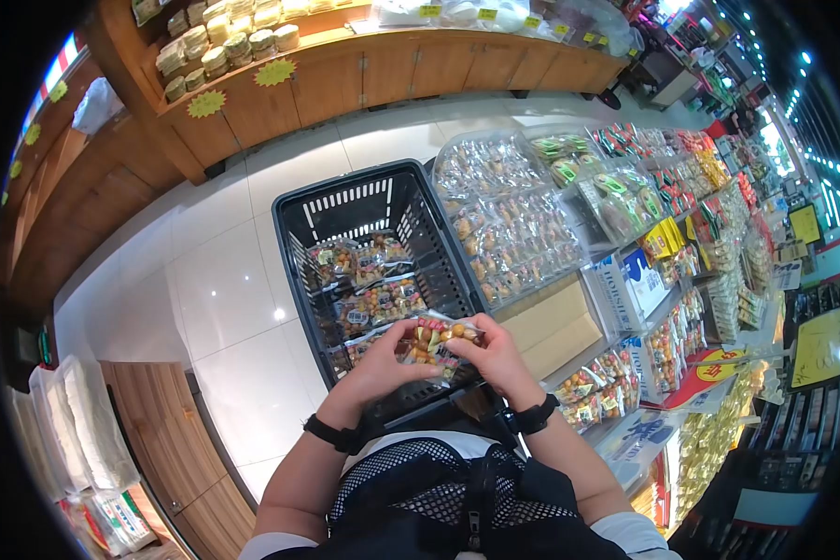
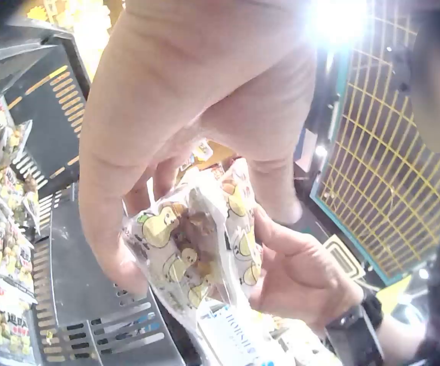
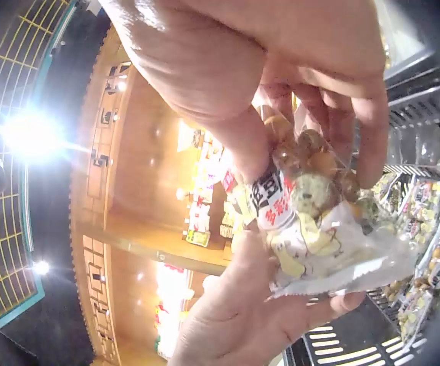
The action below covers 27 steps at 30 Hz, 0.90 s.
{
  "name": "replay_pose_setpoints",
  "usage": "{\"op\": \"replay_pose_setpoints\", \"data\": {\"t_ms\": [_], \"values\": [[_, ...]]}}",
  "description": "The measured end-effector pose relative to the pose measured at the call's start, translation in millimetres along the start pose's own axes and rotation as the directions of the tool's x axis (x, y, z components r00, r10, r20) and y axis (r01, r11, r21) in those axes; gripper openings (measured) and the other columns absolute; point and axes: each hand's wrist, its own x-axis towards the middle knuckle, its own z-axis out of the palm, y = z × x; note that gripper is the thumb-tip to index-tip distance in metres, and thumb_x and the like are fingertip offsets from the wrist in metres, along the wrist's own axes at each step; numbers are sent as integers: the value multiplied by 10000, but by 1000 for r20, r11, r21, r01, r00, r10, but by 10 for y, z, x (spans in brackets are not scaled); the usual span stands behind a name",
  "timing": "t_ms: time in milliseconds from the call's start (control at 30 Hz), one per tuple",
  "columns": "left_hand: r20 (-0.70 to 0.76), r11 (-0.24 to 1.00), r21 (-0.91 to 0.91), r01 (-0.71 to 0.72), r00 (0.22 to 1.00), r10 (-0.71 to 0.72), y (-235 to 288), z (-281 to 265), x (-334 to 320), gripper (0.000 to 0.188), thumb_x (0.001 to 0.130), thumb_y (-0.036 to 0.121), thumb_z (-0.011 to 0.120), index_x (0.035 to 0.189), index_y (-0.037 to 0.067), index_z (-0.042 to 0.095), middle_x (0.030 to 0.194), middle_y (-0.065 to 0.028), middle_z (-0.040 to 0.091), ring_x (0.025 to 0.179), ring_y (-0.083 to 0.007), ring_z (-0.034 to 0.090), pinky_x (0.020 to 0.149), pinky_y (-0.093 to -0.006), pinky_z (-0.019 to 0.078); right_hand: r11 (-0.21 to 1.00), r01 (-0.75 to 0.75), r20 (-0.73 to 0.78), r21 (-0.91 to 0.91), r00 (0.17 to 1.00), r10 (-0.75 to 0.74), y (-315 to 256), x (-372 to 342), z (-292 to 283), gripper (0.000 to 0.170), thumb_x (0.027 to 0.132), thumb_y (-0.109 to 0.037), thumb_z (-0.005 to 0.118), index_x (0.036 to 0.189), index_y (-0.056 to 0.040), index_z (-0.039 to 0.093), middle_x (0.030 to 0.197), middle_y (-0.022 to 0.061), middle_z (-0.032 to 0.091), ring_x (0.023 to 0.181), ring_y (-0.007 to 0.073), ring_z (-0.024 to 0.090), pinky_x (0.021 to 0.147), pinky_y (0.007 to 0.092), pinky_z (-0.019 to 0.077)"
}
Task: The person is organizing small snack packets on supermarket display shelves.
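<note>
A small clear plastic bag of round brown and yellowish snacks point(image 1: 429, 341) is held up by both hands over the near end of a black shopping basket point(image 1: 285, 243). My left hand point(image 1: 388, 362) grips the bag's left side, and my right hand point(image 1: 501, 359) pinches its right side, thumb over the front. In the right wrist view, a white label with dark and red characters shows on the bag point(image 3: 311, 206), beside yellow cartoon prints. Several similar snack bags point(image 1: 378, 303) lie in the basket below. The hands cover part of the held bag.
Right of the basket stand trays of packaged snacks point(image 1: 509, 210), with a bare brown cardboard box bottom point(image 1: 551, 327) nearer me. A wooden counter point(image 1: 401, 79) runs along the back. White floor tiles point(image 1: 224, 299) lie to the left, beside a wooden cabinet point(image 1: 154, 420).
</note>
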Motion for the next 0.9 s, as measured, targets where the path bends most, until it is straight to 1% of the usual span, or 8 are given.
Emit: {"op": "replay_pose_setpoints", "data": {"t_ms": [67, 367, 433, 500, 633, 733, 800, 900], "values": [[-96, 977, 211, -29, 994, 50, -35, 120, 52, 776, 737, 176, 837, 1372, 40, 412, 1269, -144, 521, 1159, -235, 536, 988, -349, 445, 999, 26, 27, -42, 999, -24, 23, 3, -96, 265, 830, -112, 762, 1011, -33, 586, 967, 14, 624, 867, 55, 583, 750, 238, 482], [-98, 940, 310, -143, 978, 182, 348, 673, 227, 818, 710, 102, 849, 1392, 40, 400, 1282, -111, 520, 1168, -201, 541, 996, -331, 449, 987, 133, 7, 94, 991, -135, -505, -208, -591, 546, 761, -102, 819, 1226, -44, 540, 1139, 67, 592, 1049, 112, 567, 900, 279, 477], [-82, 907, 359, -219, 961, 264, 399, 830, 310, 783, 676, 111, 852, 1347, 71, 451, 1192, -100, 501, 1117, -216, 526, 954, -355, 463, 955, 236, 173, -181, 963, -206, -537, -236, -761, 651, 724, -157, 849, 1280, -35, 535, 1168, 92, 597, 1094, 145, 559, 939, 295, 458], [-129, 949, 290, -120, 978, 163, 417, 978, 352, 834, 640, 103, 875, 1354, 71, 445, 1225, -87, 509, 1135, -211, 528, 966, -349, 468, 922, 254, 205, -291, 958, -199, -640, -291, -930, 654, 718, -201, 854, 1275, -30, 555, 1192, 81, 600, 1111, 153, 555, 953, 295, 445], [-86, 971, 105, -215, 971, 224, 550, 1268, 498, 930, 608, 95, 899, 1392, 62, 401, 1274, -84, 495, 1143, -200, 523, 957, -346, 474, 948, 240, 158, -209, 965, -209, -861, -348, -1366, 576, 721, -211, 850, 1213, -38, 606, 1114, 52, 638, 1031, 135, 587, 913, 291, 467], [-198, 972, 120, -204, 954, 224, 630, 1372, 563, 873, 653, 36, 857, 1393, 52, 395, 1292, -84, 472, 1133, -199, 515, 939, -336, 480, 943, 237, -57, -231, 965, -257, -1216, -479, -1936, 514, 733, -176, 843, 1185, -57, 629, 1056, 24, 662, 979, 117, 617, 874, 281, 499], [-233, 983, 69, -170, 955, 182, 612, 1361, 617, 841, 672, 6, 829, 1391, 53, 396, 1287, -81, 474, 1131, -197, 514, 938, -334, 481, 950, 308, -214, -48, 926, -311, -1302, -543, -2473, 445, 757, -99, 812, 1163, -68, 633, 1042, 22, 667, 944, 119, 642, 830, 283, 542], [-292, 991, 12, -132, 948, 129, 541, 1337, 668, 706, 733, -53, 747, 1354, 47, 426, 1264, -74, 486, 1120, -187, 519, 933, -325, 483, 921, 324, -511, -216, 766, -390, -1404, -706, -3332, 453, 766, -82, 801, 1179, -37, 621, 976, 57, 687, 827, 138, 680, 702, 273, 580]]}}
